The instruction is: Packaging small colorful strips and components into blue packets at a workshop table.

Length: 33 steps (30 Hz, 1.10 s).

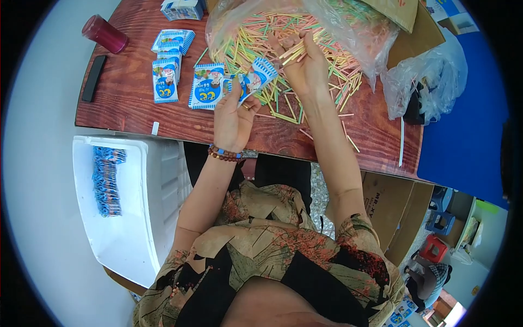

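Left hand (234, 121), pinching lettered blue packets (258, 75); right hand (306, 72), seemingly pinching pastel sticks (295, 53)

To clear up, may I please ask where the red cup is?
The red cup is at the head view's upper left, on the table, left of the blue packets.

Beneath the grip we have a reddish-brown wooden table (122, 95) with dark streaks in its grain. Well to the left of the grip we see a plain, pale, evenly lit wall (41, 109). To the right of the grip, just beside the table, lies a flat blue surface (457, 131). Nearer us than the grip, a strip of speckled grey floor (317, 188) shows; farther right, we make out a blue stool (440, 222) and a red stool (433, 249).
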Tool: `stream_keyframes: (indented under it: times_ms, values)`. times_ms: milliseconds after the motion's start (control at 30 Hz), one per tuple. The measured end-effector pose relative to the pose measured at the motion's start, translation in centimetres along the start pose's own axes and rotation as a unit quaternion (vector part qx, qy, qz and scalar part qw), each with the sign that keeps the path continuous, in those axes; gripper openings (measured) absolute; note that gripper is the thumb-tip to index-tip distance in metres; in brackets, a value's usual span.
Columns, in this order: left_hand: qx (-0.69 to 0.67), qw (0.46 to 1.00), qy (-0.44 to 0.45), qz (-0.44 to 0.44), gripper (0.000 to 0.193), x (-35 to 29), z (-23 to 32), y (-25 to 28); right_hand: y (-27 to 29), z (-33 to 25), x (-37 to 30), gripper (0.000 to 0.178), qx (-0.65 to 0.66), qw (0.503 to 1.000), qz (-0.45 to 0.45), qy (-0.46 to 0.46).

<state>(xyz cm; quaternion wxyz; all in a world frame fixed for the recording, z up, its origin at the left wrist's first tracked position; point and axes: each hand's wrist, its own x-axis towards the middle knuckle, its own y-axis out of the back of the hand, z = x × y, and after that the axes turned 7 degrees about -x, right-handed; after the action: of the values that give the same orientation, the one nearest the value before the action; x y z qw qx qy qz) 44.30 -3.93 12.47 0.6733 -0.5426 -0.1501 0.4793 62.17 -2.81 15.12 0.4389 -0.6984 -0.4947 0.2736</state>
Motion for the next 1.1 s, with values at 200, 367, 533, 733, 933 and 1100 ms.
stream_keyframes:
  times_ms: [200, 367, 533, 733, 933, 1100]
  values:
    - [0.004, 1.000, -0.010, 0.004, 0.021, -0.2, -0.3, -1.2, -7.4, 1.4, -3.0, 0.026, -0.176, 0.964, 0.062, 0.190]
    - [0.003, 1.000, -0.015, -0.014, 0.023, -0.3, 0.0, -0.8, -7.2, 1.9, -4.0, 0.032, -0.305, 0.919, 0.001, 0.250]
    - [0.022, 1.000, -0.019, -0.011, 0.023, -0.7, 0.1, -1.7, -6.3, 3.2, -4.1, 0.035, -0.330, 0.915, 0.030, 0.231]
    - [0.001, 0.998, -0.030, -0.056, 0.022, -0.3, -0.1, -1.8, -6.2, 4.3, -4.4, 0.038, -0.396, 0.897, 0.021, 0.198]
    - [-0.026, 0.997, -0.052, -0.044, 0.023, 0.3, -0.4, -1.6, -5.9, 4.0, -4.6, 0.041, -0.405, 0.894, -0.024, 0.189]
    - [-0.051, 0.995, -0.040, -0.074, 0.024, 0.5, -0.5, -1.0, -6.4, 3.3, -4.4, 0.041, -0.366, 0.914, -0.007, 0.172]
